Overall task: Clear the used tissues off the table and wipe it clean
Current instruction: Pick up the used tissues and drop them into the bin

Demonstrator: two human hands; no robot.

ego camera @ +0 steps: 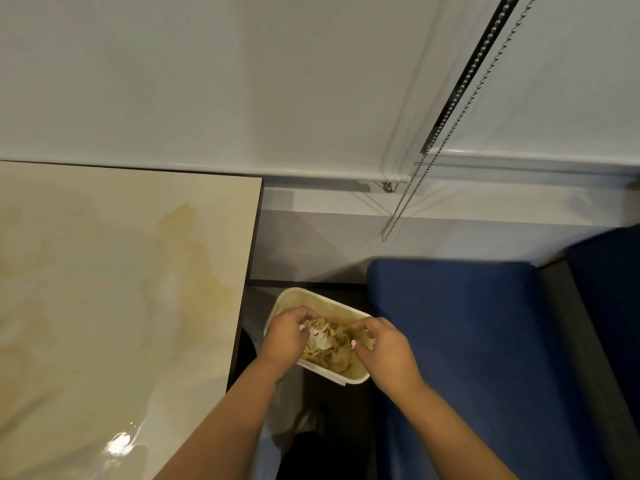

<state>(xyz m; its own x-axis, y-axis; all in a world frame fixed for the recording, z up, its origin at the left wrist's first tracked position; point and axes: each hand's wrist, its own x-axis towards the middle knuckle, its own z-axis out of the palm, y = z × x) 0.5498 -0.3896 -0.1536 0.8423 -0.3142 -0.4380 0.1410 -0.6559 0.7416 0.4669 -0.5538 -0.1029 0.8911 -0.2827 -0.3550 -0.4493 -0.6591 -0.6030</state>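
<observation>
- Fingers of your left hand (287,336) and right hand (384,351) were curled, pinching the crumpled tissues (329,344).
- Both hands were over the cream bin (311,301), tissues inside it.
- Bin stood between table (121,271) and blue seat (467,341).
- Table surface showed a yellowish stain (197,268).

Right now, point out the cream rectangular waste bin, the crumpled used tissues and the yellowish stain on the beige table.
cream rectangular waste bin (313,295): head view, far rim.
crumpled used tissues (329,344): head view, pile's middle.
yellowish stain (201,271): head view, stain's centre.
</observation>
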